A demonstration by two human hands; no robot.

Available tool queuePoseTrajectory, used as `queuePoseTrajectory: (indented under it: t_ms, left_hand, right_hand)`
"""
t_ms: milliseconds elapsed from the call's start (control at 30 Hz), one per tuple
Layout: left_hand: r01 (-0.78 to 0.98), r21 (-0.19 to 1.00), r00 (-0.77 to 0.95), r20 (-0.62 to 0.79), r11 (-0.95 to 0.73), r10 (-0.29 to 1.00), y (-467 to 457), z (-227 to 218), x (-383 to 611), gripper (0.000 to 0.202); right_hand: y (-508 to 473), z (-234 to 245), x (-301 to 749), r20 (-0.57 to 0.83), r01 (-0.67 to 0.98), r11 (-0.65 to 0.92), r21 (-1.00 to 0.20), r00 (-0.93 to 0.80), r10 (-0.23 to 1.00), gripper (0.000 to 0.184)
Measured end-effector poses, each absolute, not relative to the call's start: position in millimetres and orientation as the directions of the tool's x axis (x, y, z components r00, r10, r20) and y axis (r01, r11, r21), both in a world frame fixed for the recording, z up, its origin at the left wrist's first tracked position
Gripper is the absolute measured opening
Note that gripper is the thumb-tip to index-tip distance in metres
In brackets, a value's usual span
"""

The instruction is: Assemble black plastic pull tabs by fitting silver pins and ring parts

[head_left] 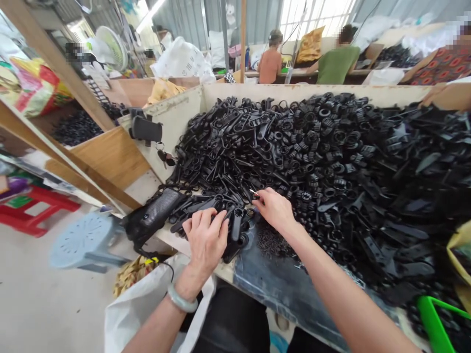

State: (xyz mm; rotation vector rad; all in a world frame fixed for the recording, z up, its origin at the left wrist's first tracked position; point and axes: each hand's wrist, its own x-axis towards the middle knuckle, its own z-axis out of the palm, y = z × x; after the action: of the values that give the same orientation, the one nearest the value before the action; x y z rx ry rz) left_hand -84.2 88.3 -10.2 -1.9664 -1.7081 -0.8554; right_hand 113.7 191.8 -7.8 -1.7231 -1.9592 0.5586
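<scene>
My left hand (206,238), with a pale bangle (182,300) at its wrist, is curled over black plastic parts at the near edge of the pile; its fingertips are partly hidden among them. Right beside its fingers lies a flat black part with a ring-shaped end (238,223). My right hand (275,210) pinches a small, thin, shiny metal piece (253,191) between thumb and forefinger, above the pile's front. Below that hand, a heap of tiny dark pieces (274,241) rests on the dark work surface (272,279).
A large pile of black plastic parts (257,137) fills the pale-walled bin (158,110). A black mesh pouch (158,213) lies left. Below are a white sack (128,318) and blue stool (83,240). A green container (434,318) stands right. Several people sit beyond.
</scene>
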Motion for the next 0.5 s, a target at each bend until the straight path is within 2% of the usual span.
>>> queuePoseTrajectory:
  t_ms: [67, 200, 300, 367, 400, 433, 467, 500]
  left_hand:
    - [0.982, 0.09, 0.064, 0.664, -0.165, 0.745, 87, -12, -85, 0.022]
    - [0.978, 0.054, 0.12, 0.648, -0.203, 0.752, 87, -14, -89, 0.027]
    - [0.958, 0.109, 0.131, 0.653, -0.264, 0.746, 83, -9, -88, 0.028]
    - [0.92, 0.236, 0.078, 0.672, -0.313, 0.736, 75, -3, -82, 0.027]
    - [0.878, 0.337, 0.036, 0.663, -0.341, 0.748, 69, 1, -76, 0.026]
    - [0.803, 0.475, -0.005, 0.611, -0.362, 0.792, 62, 4, -68, 0.026]
    - [0.688, 0.636, -0.027, 0.504, -0.35, 0.863, 53, 6, -58, 0.028]
    - [0.543, 0.797, -0.026, 0.329, -0.263, 0.944, 44, 8, -47, 0.033]
  right_hand:
    - [202, -6, 107, 0.064, 0.82, 0.137, -0.555, -0.122, 0.99, 0.008]
    - [195, 4, 116, 0.09, 0.808, 0.155, -0.568, -0.126, 0.988, 0.013]
    - [154, 14, 139, 0.108, 0.781, 0.142, -0.608, -0.096, 0.99, 0.014]
    - [111, 19, 154, 0.112, 0.76, 0.138, -0.635, -0.086, 0.99, 0.015]
    - [87, 20, 159, 0.122, 0.74, 0.154, -0.655, -0.098, 0.988, 0.016]
    - [63, 20, 164, 0.191, 0.675, 0.215, -0.706, -0.111, 0.975, 0.016]
    - [41, 20, 167, 0.24, 0.632, 0.268, -0.727, -0.131, 0.962, 0.015]
    - [20, 19, 169, 0.258, 0.612, 0.299, -0.732, -0.157, 0.953, 0.014]
